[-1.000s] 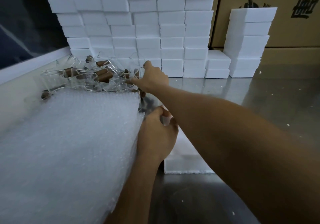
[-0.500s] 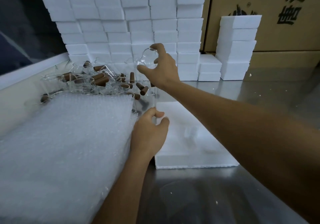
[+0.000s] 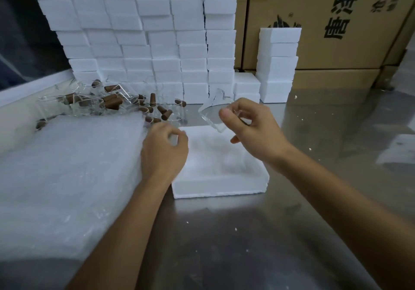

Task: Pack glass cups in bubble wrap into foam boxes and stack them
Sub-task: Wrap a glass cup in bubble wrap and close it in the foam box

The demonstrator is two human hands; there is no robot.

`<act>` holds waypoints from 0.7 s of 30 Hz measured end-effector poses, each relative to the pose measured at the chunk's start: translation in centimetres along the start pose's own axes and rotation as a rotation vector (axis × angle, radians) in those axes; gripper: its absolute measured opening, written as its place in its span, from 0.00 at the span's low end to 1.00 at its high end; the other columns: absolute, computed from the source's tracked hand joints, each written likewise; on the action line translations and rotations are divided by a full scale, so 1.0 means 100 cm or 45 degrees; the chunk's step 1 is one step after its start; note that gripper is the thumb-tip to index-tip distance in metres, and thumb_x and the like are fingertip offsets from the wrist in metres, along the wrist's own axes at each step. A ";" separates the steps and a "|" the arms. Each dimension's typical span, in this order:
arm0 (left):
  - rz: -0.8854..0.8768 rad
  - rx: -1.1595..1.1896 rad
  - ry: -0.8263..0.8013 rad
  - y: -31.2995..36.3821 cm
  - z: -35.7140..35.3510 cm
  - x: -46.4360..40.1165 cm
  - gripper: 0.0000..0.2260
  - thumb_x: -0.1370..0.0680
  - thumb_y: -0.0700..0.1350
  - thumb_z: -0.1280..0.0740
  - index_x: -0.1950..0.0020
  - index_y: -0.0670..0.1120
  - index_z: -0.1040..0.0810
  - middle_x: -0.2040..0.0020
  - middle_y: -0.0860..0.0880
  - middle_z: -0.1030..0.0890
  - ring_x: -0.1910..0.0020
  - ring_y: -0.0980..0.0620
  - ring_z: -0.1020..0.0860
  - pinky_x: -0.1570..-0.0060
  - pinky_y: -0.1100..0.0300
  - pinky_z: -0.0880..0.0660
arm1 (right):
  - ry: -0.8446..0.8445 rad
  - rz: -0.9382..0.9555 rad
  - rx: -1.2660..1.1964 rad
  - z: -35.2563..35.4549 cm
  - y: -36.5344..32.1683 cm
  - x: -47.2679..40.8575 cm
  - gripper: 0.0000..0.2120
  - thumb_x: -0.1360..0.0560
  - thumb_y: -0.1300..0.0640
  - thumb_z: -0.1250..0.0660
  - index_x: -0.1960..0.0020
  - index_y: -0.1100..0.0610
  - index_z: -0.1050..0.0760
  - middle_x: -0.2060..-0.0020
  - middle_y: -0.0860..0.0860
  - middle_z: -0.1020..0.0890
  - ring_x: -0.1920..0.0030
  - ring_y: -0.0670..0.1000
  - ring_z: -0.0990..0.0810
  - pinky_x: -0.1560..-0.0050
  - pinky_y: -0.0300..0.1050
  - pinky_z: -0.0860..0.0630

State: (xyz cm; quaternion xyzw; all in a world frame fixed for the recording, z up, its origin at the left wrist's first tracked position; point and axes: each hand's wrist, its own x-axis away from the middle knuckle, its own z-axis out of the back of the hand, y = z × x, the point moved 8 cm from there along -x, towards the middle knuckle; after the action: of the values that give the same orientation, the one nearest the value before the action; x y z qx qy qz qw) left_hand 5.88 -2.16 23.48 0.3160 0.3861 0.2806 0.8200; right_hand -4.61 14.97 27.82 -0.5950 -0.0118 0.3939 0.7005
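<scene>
Since half a second ago we have brought our right hand (image 3: 251,130) back from the heap of glass cups (image 3: 105,103) toward ourselves, and it now holds one glass cup (image 3: 213,114) tilted in the air, thumb and fingers curled round it, just above the far edge of the open foam box (image 3: 215,184). Our left hand (image 3: 164,150) has its fingers curled at the right edge of the bubble wrap stack (image 3: 67,166), pinching a sheet there as far as we can tell. Behind stands the wall of stacked foam boxes (image 3: 143,31) on the steel table (image 3: 247,245).

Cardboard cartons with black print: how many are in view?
2 printed brown cardboard cartons: one behind the short foam stack; one at the right edge. Plain ones sit beneath; others may be hidden.
</scene>
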 end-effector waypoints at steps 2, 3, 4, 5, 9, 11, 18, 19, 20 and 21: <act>-0.183 0.003 0.086 0.021 0.009 0.006 0.05 0.24 0.45 0.32 0.49 0.49 0.19 0.44 0.52 0.20 0.47 0.47 0.22 0.46 0.51 0.25 | -0.002 0.012 -0.005 0.009 -0.001 0.013 0.10 0.22 0.54 0.30 0.57 0.60 0.24 0.63 0.47 0.24 0.57 0.43 0.23 0.66 0.44 0.19; -0.280 0.005 0.083 0.032 0.010 0.009 0.10 0.25 0.44 0.31 0.45 0.49 0.20 0.45 0.53 0.20 0.49 0.48 0.22 0.48 0.51 0.24 | -0.007 0.024 -0.011 0.012 -0.002 0.018 0.10 0.22 0.55 0.30 0.56 0.62 0.24 0.62 0.48 0.23 0.58 0.44 0.23 0.66 0.46 0.20; -0.379 0.009 0.030 0.042 0.008 0.012 0.16 0.27 0.44 0.31 0.40 0.51 0.23 0.45 0.55 0.21 0.52 0.51 0.23 0.50 0.53 0.24 | -0.013 0.037 -0.018 0.014 -0.002 0.024 0.09 0.23 0.56 0.29 0.54 0.63 0.24 0.62 0.49 0.22 0.59 0.44 0.23 0.66 0.46 0.21; -0.472 0.025 -0.068 0.053 0.004 0.017 0.23 0.29 0.45 0.30 0.34 0.55 0.26 0.44 0.57 0.22 0.56 0.55 0.25 0.54 0.55 0.25 | -0.017 0.047 -0.023 0.016 -0.002 0.029 0.08 0.24 0.57 0.28 0.53 0.63 0.23 0.62 0.50 0.21 0.60 0.44 0.22 0.66 0.46 0.21; -0.676 0.182 -0.488 0.079 -0.017 0.040 0.37 0.33 0.46 0.29 0.27 0.65 0.38 0.41 0.65 0.27 0.55 0.59 0.25 0.61 0.72 0.29 | -0.098 0.031 -0.077 0.019 0.003 0.045 0.12 0.27 0.57 0.26 0.45 0.60 0.21 0.60 0.49 0.15 0.61 0.44 0.18 0.61 0.39 0.22; -0.689 0.239 -0.561 0.081 -0.019 0.042 0.35 0.33 0.47 0.25 0.30 0.63 0.33 0.42 0.62 0.25 0.54 0.56 0.24 0.61 0.72 0.29 | -0.112 -0.014 -0.161 0.021 0.005 0.049 0.18 0.31 0.55 0.25 0.44 0.59 0.23 0.61 0.50 0.13 0.62 0.45 0.16 0.62 0.37 0.23; -0.610 0.195 -0.493 0.079 -0.011 0.038 0.29 0.38 0.52 0.18 0.41 0.60 0.27 0.47 0.61 0.22 0.51 0.58 0.23 0.61 0.67 0.24 | 0.067 0.031 -0.222 0.031 0.001 0.058 0.21 0.36 0.53 0.24 0.44 0.56 0.20 0.61 0.50 0.13 0.69 0.49 0.16 0.63 0.38 0.20; -0.601 0.202 -0.482 0.080 -0.010 0.038 0.29 0.38 0.52 0.18 0.41 0.58 0.26 0.46 0.59 0.21 0.51 0.58 0.22 0.61 0.66 0.23 | 0.101 0.045 -0.226 0.031 0.000 0.059 0.22 0.36 0.52 0.25 0.43 0.55 0.20 0.61 0.49 0.13 0.69 0.48 0.17 0.64 0.37 0.21; -0.594 0.206 -0.470 0.080 -0.008 0.037 0.30 0.38 0.51 0.18 0.40 0.57 0.25 0.46 0.58 0.20 0.51 0.57 0.22 0.60 0.66 0.22 | 0.130 0.056 -0.242 0.031 0.000 0.061 0.22 0.35 0.52 0.25 0.42 0.54 0.20 0.60 0.49 0.13 0.69 0.48 0.17 0.64 0.37 0.21; -0.588 0.205 -0.457 0.080 -0.007 0.036 0.30 0.37 0.51 0.18 0.39 0.56 0.25 0.45 0.57 0.20 0.50 0.56 0.22 0.59 0.65 0.21 | 0.153 0.065 -0.260 0.030 -0.001 0.062 0.22 0.35 0.52 0.25 0.41 0.54 0.21 0.59 0.49 0.13 0.68 0.48 0.17 0.63 0.37 0.21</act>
State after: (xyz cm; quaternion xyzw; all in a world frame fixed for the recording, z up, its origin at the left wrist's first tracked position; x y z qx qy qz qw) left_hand 5.56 5.72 27.31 0.3284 0.3174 -0.0052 0.8896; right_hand -1.74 20.92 25.94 -0.6858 0.0055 0.3719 0.6255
